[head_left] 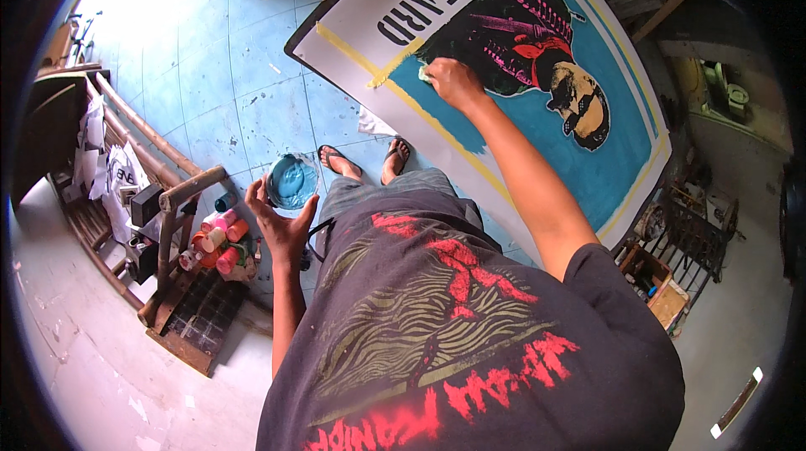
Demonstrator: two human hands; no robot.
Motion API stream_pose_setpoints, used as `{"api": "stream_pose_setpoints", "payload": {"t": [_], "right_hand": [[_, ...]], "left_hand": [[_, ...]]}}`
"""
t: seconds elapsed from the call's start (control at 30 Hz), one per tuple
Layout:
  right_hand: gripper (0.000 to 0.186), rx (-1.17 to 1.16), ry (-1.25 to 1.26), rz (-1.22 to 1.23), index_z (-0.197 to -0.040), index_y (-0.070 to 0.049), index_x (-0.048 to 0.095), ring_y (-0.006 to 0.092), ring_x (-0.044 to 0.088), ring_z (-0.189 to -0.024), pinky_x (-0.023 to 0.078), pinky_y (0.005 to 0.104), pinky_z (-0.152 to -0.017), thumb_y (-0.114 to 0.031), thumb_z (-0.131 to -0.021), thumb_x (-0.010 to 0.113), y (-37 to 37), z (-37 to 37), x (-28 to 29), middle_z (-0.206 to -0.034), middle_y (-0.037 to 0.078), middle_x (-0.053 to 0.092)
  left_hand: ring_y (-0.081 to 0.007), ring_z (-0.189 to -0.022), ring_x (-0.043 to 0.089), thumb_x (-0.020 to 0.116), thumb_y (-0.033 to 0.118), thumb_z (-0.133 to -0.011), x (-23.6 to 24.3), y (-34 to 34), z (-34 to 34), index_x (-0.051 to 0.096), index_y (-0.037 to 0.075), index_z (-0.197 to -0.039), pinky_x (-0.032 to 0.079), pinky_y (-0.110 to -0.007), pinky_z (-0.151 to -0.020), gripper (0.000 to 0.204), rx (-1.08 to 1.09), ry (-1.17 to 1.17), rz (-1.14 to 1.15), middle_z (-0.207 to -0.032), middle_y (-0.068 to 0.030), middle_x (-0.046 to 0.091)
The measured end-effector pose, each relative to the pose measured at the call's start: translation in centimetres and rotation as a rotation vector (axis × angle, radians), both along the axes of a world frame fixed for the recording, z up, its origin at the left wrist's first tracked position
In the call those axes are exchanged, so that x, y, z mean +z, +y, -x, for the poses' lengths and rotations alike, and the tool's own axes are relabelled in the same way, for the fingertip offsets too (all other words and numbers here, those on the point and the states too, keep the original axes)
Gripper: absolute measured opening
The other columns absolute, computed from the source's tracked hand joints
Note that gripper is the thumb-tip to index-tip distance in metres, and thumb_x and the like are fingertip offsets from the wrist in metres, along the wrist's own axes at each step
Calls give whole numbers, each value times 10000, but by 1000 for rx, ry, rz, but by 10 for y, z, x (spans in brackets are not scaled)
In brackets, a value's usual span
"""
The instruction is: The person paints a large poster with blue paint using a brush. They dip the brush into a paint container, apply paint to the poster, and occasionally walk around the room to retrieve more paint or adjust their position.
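Paint covers most of the blue field on our large poster board [353, 39], which leans across the upper centre and right of the frame. Our right hand [453, 81] is closed around a small pale sponge or rag [426, 74], pressed against the board at the left edge of the blue area, just beside the yellow tape line [420, 111]. Our left hand [281, 224], at centre left, is cupped open under a round bowl of blue paint [291, 180], fingers spread around its lower rim. As we judge it, the blue background right of the dark figure [512, 39] is filled, while the white margin outside the tape stays bare; the patch near our right hand looks like the last edge being filled. Spray cans [220, 237] stand on the floor [210, 73] at lower left.
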State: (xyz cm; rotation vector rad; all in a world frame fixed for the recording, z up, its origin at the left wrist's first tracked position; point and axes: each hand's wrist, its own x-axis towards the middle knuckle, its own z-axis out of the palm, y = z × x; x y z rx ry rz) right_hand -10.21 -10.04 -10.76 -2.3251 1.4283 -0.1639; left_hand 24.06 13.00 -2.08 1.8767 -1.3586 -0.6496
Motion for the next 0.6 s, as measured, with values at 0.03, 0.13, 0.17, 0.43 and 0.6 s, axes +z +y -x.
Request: {"api": "stream_pose_setpoints", "payload": {"t": [0.03, 0.13, 0.17, 0.43, 0.6], "right_hand": [[153, -3, 37, -28, -971, -60, 701, 369, 649, -936, 536, 463, -795, -93, -847, 616, 4, 5, -1, -990, 164, 672], [144, -25, 162, -129, -946, -60, 709, 381, 645, -926, 532, 466, -800, -90, -848, 608, 31, 41, 2, -981, 179, 665], [141, -43, 210, -166, -936, -58, 713, 385, 643, -918, 531, 465, -801, -86, -846, 608, 40, 56, 6, -974, 184, 662], [138, -100, -37, -70, -956, -66, 712, 381, 652, -929, 534, 477, -809, -96, -845, 636, 30, 41, 23, -976, 174, 662], [110, -66, -153, 0, -916, -57, 698, 382, 653, -934, 535, 480, -802, -96, -841, 627, -4, -1, 8, -979, 181, 667]], "left_hand": [[-336, -1226, 510, 907, 163, -657, -1, 1, -1, 253, 61, -1379, 403, -435, -1051, 980, 2, 11, -3, -1282, -228, 496], [-339, -1218, 516, 905, 160, -659, -3, 1, 0, 259, 59, -1375, 405, -437, -1047, 970, 13, 14, 3, -1280, -228, 495], [-339, -1214, 518, 905, 159, -659, -3, 1, 0, 261, 58, -1374, 406, -438, -1045, 967, 16, 11, 18, -1280, -228, 495], [-333, -1212, 515, 903, 159, -664, -4, -4, 0, 262, 54, -1379, 412, -432, -1038, 966, -10, -2, 55, -1286, -213, 472], [-330, -1204, 523, 903, 164, -665, 1, -4, 0, 259, 61, -1378, 412, -430, -1040, 966, -9, -43, 39, -1273, -216, 491]]}}
